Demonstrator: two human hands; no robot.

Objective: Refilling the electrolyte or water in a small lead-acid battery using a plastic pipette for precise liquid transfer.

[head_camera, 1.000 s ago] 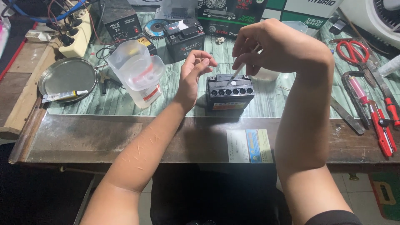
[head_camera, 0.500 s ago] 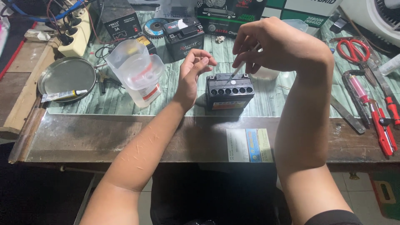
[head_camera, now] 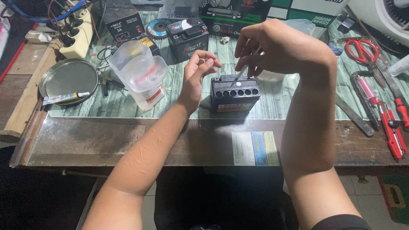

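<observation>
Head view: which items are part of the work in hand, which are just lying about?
In hand:
- small black battery with a row of open cell holes
- thin tube, pinched by right hand, tip at the holes
- left hand, open beside the battery

Lying about:
- clear plastic jug
- second battery
- red scissors
- metal dish

jugs: 2 clear plastic measuring jugs (head_camera: 140,74) nested, tilted, left of the workbench (head_camera: 128,140) middle
pan: round metal pan (head_camera: 68,79) near the left edge — a small tube (head_camera: 65,98) lies across its near rim
power strip: cream power strip (head_camera: 79,36) at the far left corner, black plugs in it
charger: black box (head_camera: 122,19) at the far edge
second battery: black battery (head_camera: 187,39) beside a grinding disc (head_camera: 157,27)
tools: red-handled scissors (head_camera: 362,50) and red-handled pliers (head_camera: 394,127) by the right edge
card: printed card (head_camera: 254,148) at the near edge
</observation>
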